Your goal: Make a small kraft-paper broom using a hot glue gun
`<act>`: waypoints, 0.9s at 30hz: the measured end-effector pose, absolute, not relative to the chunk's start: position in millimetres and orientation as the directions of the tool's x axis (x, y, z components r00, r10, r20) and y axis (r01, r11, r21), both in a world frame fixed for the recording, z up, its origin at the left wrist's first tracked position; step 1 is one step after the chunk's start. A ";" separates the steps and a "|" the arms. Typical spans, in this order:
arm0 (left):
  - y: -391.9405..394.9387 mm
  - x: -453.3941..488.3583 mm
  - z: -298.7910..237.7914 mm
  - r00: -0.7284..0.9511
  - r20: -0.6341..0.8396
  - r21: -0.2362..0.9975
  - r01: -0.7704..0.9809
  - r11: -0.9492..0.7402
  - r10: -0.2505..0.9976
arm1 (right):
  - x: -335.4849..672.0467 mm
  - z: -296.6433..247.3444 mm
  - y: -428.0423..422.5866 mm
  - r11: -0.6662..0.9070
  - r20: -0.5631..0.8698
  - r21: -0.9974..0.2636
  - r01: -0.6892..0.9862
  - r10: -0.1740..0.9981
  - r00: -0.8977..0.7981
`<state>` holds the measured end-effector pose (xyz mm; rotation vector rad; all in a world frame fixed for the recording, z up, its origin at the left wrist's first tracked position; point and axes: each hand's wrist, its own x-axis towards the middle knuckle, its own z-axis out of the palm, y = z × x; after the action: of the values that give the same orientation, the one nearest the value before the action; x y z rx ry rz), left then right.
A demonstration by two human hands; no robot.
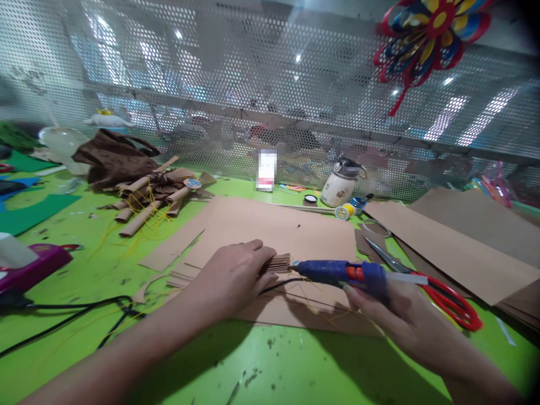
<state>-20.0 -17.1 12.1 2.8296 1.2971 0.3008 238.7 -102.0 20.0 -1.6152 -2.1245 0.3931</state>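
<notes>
My left hand [236,274] is closed around a stack of pleated brown paper [280,262], its folded end poking out past the fingers to the right. A blue hot glue gun [323,271] is gripped in my right hand [396,312], with a pale glue stick [407,278] sticking out of its rear. The gun's nozzle points left and is at the end of the pleats; whether it touches them I cannot tell. Beneath both hands lie flat sheets of brown paper [253,225]. Thin yellow thread [313,306] trails over the paper near the gun.
Red-handled scissors [453,304] lie right of my right hand, beside brown paper sheets [455,242]. Behind stand a white bottle [338,183] and a yellow thread spool [346,211]. Rolled paper pieces [143,216] and a brown cloth bag [116,160] lie left. Black cables [84,306] cross the green table [270,365].
</notes>
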 end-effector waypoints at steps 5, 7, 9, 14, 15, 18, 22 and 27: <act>-17.6 -19.7 11.9 0.641 0.162 0.088 0.748 -0.658 0.750 | 236.3 22.9 -101.8 0.290 0.184 -0.472 0.833 0.956 -0.229; -17.6 -19.8 11.8 0.640 0.149 0.083 0.752 -0.654 0.754 | 235.4 23.6 -101.0 0.294 0.175 -0.484 0.824 0.955 -0.238; -17.3 -20.1 11.4 0.639 0.147 0.079 0.753 -0.653 0.755 | 234.6 24.2 -100.4 0.305 0.171 -0.497 0.812 0.952 -0.253; -17.0 -21.6 8.8 0.640 0.164 0.081 0.749 -0.657 0.750 | 234.0 24.3 -100.0 0.305 0.174 -0.491 0.816 0.952 -0.251; -17.0 -21.7 8.4 0.641 0.166 0.083 0.748 -0.658 0.749 | 234.2 23.9 -99.9 0.309 0.181 -0.489 0.815 0.951 -0.252; -17.0 -21.6 7.7 0.649 0.166 0.089 0.740 -0.667 0.743 | 234.7 22.9 -99.6 0.327 0.198 -0.496 0.804 0.945 -0.261; -16.6 -21.4 7.2 0.656 0.159 0.105 0.732 -0.673 0.738 | 232.9 23.8 -99.0 0.330 0.221 -0.487 0.809 0.942 -0.252; -15.8 -21.9 5.5 0.661 0.161 0.108 0.727 -0.678 0.733 | 228.7 23.8 -97.6 0.325 0.216 -0.483 0.813 0.944 -0.249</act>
<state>-21.9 -15.8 5.5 2.8311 1.2449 0.2984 228.7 -97.6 23.8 -1.5459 -2.1319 0.3763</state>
